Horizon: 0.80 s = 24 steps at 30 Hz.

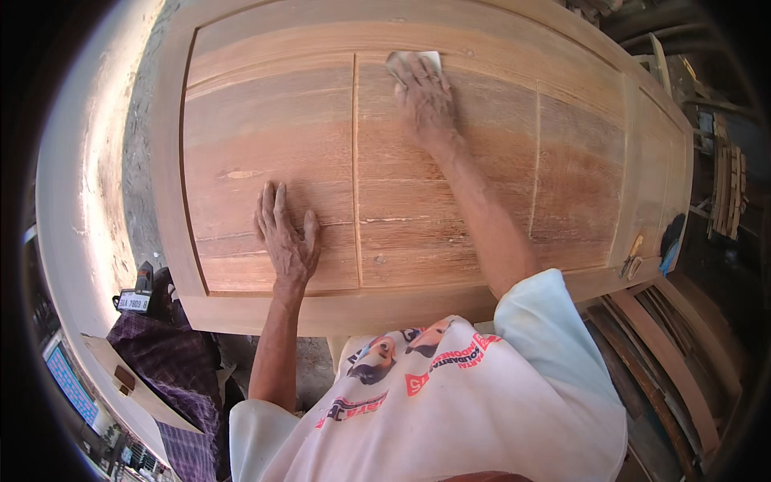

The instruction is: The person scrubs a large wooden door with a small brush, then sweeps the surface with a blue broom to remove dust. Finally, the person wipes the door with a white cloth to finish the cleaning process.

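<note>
A large panelled wooden door [271,150] lies flat before me, with a raised frame and narrow grooves across its middle. My right hand [426,105] presses a folded sheet of what looks like sandpaper [434,58] against the far part of the panel. Only the pale edges of the sheet show past the fingers; the rest is hidden under them. Nearer to me, my left hand [289,241] rests palm down on the left panel, holding nothing, its fingers and thumb apart. Cracks and rough grain run through the wood between the two hands.
Small hand tools [632,259] and a dark item [672,235] lie at the door's right end. Wooden boards [668,361] are stacked below that end, and slats [729,181] stand beyond. A checked cloth [174,355] and part of a motorcycle [135,295] are at the left.
</note>
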Motion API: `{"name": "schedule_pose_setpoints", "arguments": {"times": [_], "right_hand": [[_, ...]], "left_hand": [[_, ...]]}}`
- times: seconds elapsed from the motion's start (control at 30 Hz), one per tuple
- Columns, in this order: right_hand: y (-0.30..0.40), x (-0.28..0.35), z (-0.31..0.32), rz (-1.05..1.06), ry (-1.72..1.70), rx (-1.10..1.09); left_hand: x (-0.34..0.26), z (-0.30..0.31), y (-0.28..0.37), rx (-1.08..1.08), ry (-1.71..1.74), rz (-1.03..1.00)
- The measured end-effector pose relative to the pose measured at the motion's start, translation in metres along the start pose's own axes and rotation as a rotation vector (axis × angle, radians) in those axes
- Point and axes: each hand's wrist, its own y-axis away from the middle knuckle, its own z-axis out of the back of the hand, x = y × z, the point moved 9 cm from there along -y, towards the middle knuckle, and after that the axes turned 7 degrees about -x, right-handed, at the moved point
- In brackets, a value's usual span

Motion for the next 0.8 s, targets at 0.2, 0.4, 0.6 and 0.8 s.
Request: {"name": "schedule_pose_setpoints", "arguments": {"times": [0.2, 0.4, 0.6, 0.8], "right_hand": [[0.013, -0.130, 0.071, -0.482, 0.194, -0.201], [0.025, 0.114, -0.027, 0.024, -0.079, -0.025], [0.157, -0.151, 0.163, -0.650, 0.227, -0.216], [0.103, 0.105, -0.008, -0.098, -0.114, -0.066]], "left_hand": [[0.084, 0.030, -0.042, -0.149, -0.075, 0.014], [0.089, 0.029, -0.052, -0.122, -0.098, -0.047], [0.097, 0.038, -0.048, -0.168, -0.158, 0.011], [0.084, 0.028, -0.051, -0.133, -0.164, -0.081]]}}
